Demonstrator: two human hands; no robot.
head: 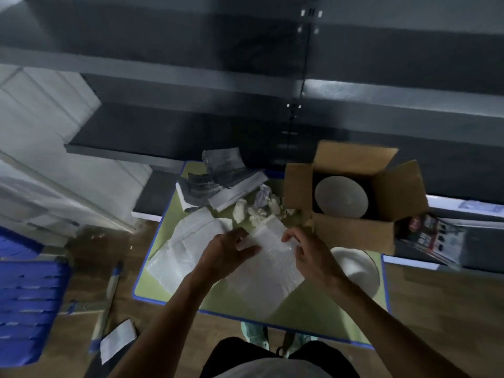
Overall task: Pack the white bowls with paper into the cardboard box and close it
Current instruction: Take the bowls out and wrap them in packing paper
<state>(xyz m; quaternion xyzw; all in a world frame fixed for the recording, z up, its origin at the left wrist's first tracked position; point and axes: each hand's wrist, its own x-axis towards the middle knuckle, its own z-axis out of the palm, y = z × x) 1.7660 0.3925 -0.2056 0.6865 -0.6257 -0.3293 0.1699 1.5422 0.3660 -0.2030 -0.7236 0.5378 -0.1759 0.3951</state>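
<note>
In the cardboard box (351, 236) sits a bowl (341, 196); left grip (226, 252) and right grip (308, 249) pinch paper (267, 276).

- Cardboard box (351, 236): far right on the table (308, 309), first bowl (341, 197) inside.
- Second bowl (357, 271): just near of the box (right of the paper sheet (270, 279)).
- Crumpled paper (261, 203): left of the box.

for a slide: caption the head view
Left hand and right hand hold a paper sheet beside the open cardboard box containing a white bowl.
</note>
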